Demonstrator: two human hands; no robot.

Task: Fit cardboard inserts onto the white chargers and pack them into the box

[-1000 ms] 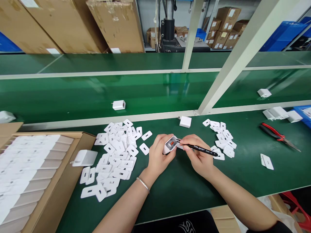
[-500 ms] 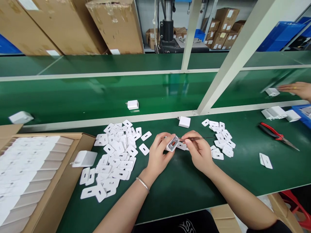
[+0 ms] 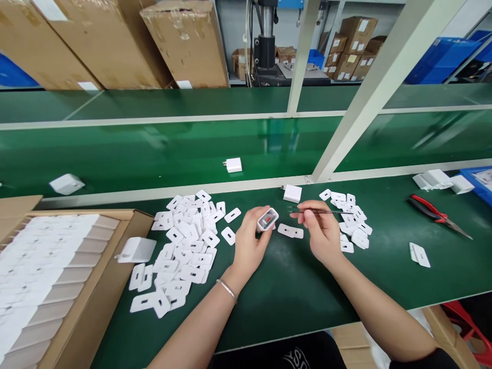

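Note:
My left hand [image 3: 249,238] is closed around a white charger housing [image 3: 268,220], whose open end faces up and shows an orange-red part inside. Pinched in my right hand [image 3: 321,228] is a pair of thin dark tweezers [image 3: 331,211], the tips pointing left, a short way off the housing. Two white slotted cover plates [image 3: 290,231] lie on the green bench between my hands. A large heap of such plates [image 3: 188,241] spreads to the left, and a smaller pile [image 3: 353,220] sits to the right, partly behind my right hand.
Red-handled pliers [image 3: 438,215] lie at the right. A white plug charger [image 3: 292,193] stands behind my hands; others [image 3: 233,164] are on the green belt [image 3: 172,148]. A cardboard box [image 3: 96,287] of white pieces fills the left. A slanted post [image 3: 369,97] rises from the bench edge.
The tweezers have come away from the housing to the right, and the housing has tipped upward. Chargers on the belt have moved right. The other person's hand at the far right has left view.

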